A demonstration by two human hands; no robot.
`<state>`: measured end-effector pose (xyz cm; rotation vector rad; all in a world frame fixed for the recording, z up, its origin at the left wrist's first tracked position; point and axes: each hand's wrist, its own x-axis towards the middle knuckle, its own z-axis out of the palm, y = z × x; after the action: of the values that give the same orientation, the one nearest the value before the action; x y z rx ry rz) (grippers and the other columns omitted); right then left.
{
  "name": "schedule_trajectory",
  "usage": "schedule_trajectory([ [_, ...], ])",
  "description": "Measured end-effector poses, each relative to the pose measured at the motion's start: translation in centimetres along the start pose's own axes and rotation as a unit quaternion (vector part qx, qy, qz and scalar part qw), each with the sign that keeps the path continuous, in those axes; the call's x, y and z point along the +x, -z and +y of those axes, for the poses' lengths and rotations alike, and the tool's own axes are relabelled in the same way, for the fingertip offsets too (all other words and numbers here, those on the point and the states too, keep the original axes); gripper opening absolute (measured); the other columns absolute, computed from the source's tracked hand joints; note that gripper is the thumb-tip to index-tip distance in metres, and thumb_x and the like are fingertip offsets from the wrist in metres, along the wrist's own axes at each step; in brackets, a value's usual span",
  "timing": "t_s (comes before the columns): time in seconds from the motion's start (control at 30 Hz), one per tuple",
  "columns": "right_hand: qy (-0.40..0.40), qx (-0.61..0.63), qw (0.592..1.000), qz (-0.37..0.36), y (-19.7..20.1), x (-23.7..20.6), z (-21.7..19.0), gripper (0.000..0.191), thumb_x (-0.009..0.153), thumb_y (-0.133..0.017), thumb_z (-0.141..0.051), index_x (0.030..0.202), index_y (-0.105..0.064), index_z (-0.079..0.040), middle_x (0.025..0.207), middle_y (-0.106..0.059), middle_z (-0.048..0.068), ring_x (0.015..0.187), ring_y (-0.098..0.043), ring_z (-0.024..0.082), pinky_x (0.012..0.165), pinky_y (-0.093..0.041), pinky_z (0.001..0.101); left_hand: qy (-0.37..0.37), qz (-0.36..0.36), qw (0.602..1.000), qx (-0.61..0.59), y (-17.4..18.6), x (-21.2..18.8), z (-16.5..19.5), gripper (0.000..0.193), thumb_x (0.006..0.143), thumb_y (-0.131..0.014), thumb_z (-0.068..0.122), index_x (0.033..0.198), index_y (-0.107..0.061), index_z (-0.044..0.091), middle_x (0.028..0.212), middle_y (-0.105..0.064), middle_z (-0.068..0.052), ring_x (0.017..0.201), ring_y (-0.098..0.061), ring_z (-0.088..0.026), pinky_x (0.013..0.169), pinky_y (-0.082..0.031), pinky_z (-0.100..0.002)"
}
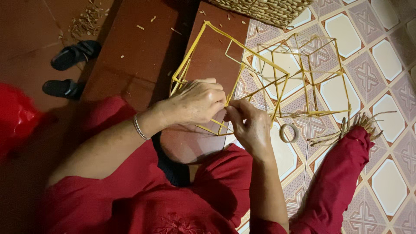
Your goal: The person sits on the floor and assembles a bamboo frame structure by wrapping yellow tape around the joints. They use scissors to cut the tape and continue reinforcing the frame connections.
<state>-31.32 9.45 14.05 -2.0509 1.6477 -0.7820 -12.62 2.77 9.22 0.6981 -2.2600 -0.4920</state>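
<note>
My left hand (197, 102), with a silver bracelet on the wrist, grips a yellow bamboo-stick frame (229, 41) at its near corner. My right hand (249, 125) pinches the same corner from the right, fingertips touching those of the left. The frame is an open box of thin sticks held tilted above my lap. A second, similar stick frame (323, 76) stands on the tiled floor just behind it.
A roll of tape (288, 133) lies on the patterned tiles. A bundle of thin sticks (346, 128) rests by my red-clad knee. A woven basket (268, 9) sits at the top, two black sandals (71, 54) at left, and a red bag (15, 117) at far left.
</note>
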Motion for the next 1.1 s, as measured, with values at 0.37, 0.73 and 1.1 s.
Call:
schedule_trajectory([
  [0.37, 0.087, -0.075, 0.993, 0.019, 0.1, -0.4, 0.2, 0.013, 0.097, -0.067, -0.019, 0.093, -0.074, -0.009, 0.079, -0.073, 0.01, 0.062, -0.07, 0.026, 0.057, -0.052, 0.0391, 0.086, -0.166, 0.979, 0.084, 2.5, 1.1, 1.9, 0.013, 0.088, -0.061, 0.019, 0.086, -0.073, 0.013, 0.076, -0.071, -0.015, 0.082, -0.069, -0.035, 0.075, -0.051, -0.051],
  [0.73, 0.09, -0.134, 0.987, -0.017, 0.2, -0.2, 0.5, 0.024, 0.102, -0.063, -0.026, 0.085, -0.072, -0.01, 0.066, -0.068, 0.015, 0.06, -0.067, 0.035, 0.057, -0.05, 0.0473, 0.155, -0.234, 0.953, 0.115, 2.8, 1.3, 1.6, 0.035, 0.097, -0.057, 0.034, 0.082, -0.078, 0.01, 0.087, -0.072, -0.021, 0.084, -0.071, -0.038, 0.081, -0.055, -0.048],
  [1.1, 0.107, -0.074, 0.99, 0.051, -0.8, -0.2, 1.1, 0.012, 0.097, -0.07, -0.02, 0.094, -0.068, -0.008, 0.069, -0.07, 0.011, 0.06, -0.07, 0.03, 0.056, -0.052, 0.0418, 0.124, 0.283, 0.946, -0.098, 5.9, -1.2, -7.9, 0.021, 0.104, -0.068, 0.018, 0.114, -0.069, 0.0, 0.103, -0.076, -0.009, 0.09, -0.073, -0.016, 0.081, -0.06, -0.031],
])
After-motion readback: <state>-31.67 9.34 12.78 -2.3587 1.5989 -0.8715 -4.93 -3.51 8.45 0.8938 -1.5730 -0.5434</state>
